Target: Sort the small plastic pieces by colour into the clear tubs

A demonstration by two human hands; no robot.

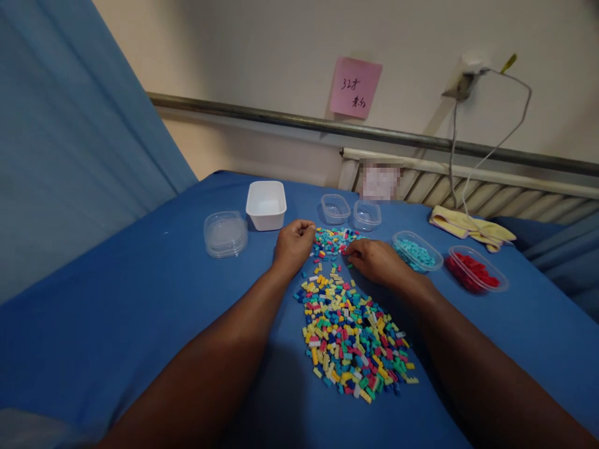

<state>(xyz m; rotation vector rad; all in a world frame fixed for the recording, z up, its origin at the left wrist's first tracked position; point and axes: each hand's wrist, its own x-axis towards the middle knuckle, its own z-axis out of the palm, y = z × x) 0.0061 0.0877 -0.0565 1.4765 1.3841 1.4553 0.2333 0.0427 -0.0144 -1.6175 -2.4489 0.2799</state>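
Observation:
Small toy building bricks of many colours lie on the blue cloth in two heaps, a large near heap (350, 337) and a smaller far heap (334, 240). At the left edge of the far heap is my left hand (294, 243), its fingers curled and closed; whatever they hold is hidden. Across from it, my right hand (372, 259) reaches in from the right with fingertips pinched together at the bricks. A red-pink brick shows by those fingertips, but I cannot tell whether it is gripped. Just right of this hand sits a clear tub of turquoise bricks (415, 252).
Farther right stands a clear tub of red bricks (475, 269), with a yellow cloth (470, 226) behind. Two clear tubs (335, 210) stand beyond the far heap. On the left are a white container (266, 218) and stacked clear lids (225, 236). A radiator (421, 174) borders the back.

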